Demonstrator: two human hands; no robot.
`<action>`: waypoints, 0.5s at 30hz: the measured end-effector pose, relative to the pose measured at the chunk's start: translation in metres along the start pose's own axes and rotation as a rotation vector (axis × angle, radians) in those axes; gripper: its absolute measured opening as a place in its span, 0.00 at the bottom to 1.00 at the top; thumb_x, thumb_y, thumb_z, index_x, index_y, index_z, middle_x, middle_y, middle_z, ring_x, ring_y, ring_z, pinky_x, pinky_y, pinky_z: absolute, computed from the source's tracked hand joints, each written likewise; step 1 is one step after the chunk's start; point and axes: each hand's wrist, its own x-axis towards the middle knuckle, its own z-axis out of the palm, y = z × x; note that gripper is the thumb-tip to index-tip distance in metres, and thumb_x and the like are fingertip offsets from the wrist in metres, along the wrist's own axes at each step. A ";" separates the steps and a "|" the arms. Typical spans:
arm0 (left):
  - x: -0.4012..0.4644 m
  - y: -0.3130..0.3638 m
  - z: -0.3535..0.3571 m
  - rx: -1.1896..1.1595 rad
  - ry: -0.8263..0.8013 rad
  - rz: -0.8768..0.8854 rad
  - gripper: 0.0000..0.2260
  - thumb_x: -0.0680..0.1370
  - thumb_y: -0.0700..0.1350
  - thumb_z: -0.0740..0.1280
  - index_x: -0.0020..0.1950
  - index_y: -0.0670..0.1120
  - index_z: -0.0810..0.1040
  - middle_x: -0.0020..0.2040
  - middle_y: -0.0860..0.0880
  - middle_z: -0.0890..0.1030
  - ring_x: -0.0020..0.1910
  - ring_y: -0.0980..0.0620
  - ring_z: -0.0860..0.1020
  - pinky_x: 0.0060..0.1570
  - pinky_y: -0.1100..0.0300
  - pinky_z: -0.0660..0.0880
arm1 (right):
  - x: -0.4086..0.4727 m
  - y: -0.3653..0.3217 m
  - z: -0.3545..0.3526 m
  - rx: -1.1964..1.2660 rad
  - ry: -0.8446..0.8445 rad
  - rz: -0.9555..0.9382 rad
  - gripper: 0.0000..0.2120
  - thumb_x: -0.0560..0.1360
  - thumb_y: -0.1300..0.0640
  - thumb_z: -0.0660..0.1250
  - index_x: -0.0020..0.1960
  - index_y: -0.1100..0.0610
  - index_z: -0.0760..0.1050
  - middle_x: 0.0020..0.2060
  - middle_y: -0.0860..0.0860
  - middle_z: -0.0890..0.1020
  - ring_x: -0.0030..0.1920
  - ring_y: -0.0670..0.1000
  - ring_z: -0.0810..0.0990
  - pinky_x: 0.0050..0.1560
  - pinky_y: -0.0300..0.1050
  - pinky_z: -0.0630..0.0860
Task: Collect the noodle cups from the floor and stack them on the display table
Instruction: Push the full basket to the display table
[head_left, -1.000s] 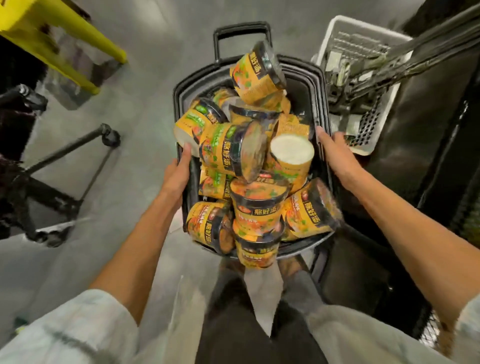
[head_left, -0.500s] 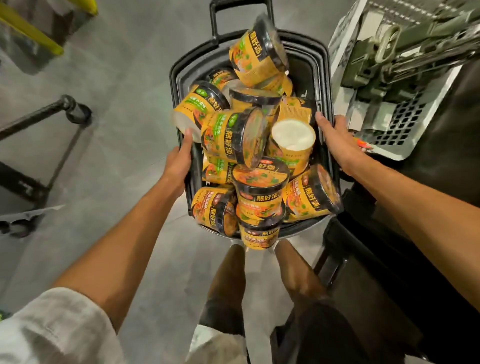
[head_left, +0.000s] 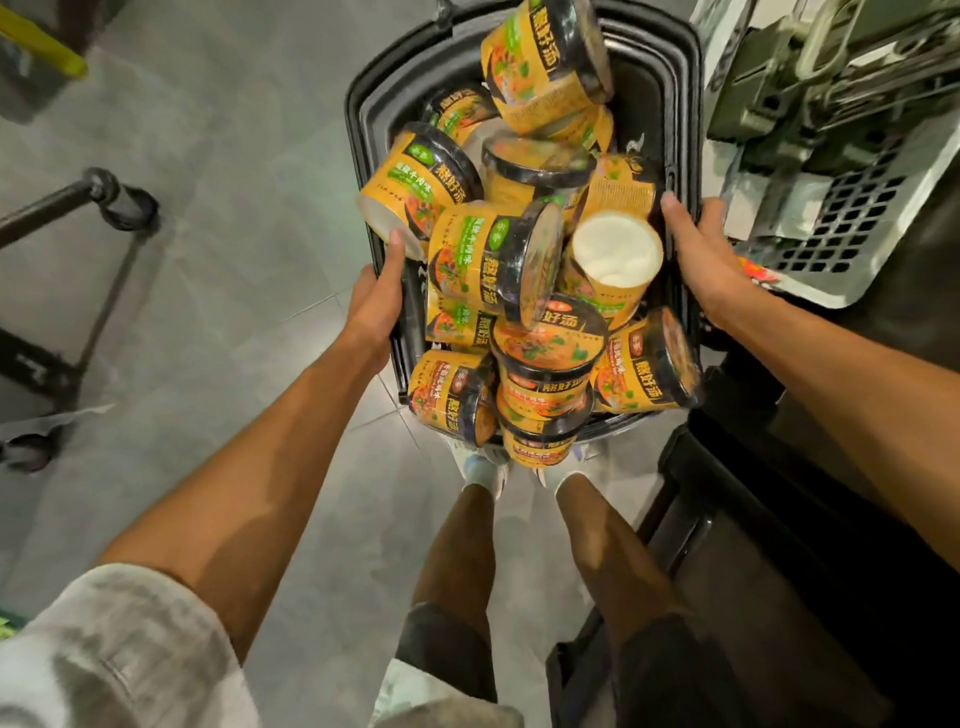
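Observation:
A black shopping basket (head_left: 670, 93) hangs in front of me above the grey floor, heaped with several yellow-and-black noodle cups (head_left: 493, 260). Most cups lie on their sides; one shows its white bottom (head_left: 613, 249), and one cup (head_left: 545, 62) sits on top at the far end. My left hand (head_left: 376, 301) grips the basket's left rim, thumb up against a cup. My right hand (head_left: 701, 254) grips the right rim. Cups at the near end (head_left: 540, 436) overhang the edge.
A white slotted basket (head_left: 831, 244) with grey-green metal parts stands close on the right. A dark cabinet or table (head_left: 810, 519) runs along the right side. Black stand legs (head_left: 93, 208) cross the floor at left. My legs and shoes (head_left: 483, 467) are below the basket.
The basket has risen and come nearer to the camera, with both hands on its rims as before. The view has shifted, so the white basket sits closer on the right.

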 end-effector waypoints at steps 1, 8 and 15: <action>0.002 0.001 0.001 -0.004 0.011 0.009 0.42 0.72 0.78 0.64 0.74 0.48 0.74 0.62 0.49 0.85 0.57 0.50 0.86 0.62 0.46 0.82 | 0.004 -0.002 0.000 -0.009 0.005 -0.006 0.51 0.65 0.14 0.56 0.75 0.48 0.60 0.72 0.47 0.74 0.70 0.52 0.73 0.68 0.51 0.68; 0.010 0.004 0.008 -0.043 0.030 0.025 0.45 0.68 0.80 0.65 0.74 0.49 0.74 0.61 0.51 0.86 0.55 0.52 0.87 0.60 0.47 0.83 | 0.029 -0.013 -0.008 -0.002 0.007 0.024 0.46 0.68 0.16 0.54 0.77 0.44 0.62 0.67 0.40 0.70 0.67 0.47 0.68 0.66 0.51 0.63; -0.014 0.009 0.001 0.112 0.054 0.061 0.41 0.74 0.77 0.62 0.72 0.45 0.76 0.64 0.48 0.84 0.64 0.47 0.82 0.68 0.45 0.77 | -0.012 -0.009 -0.022 0.157 0.033 0.012 0.33 0.73 0.21 0.52 0.65 0.42 0.73 0.61 0.43 0.79 0.65 0.46 0.76 0.71 0.54 0.68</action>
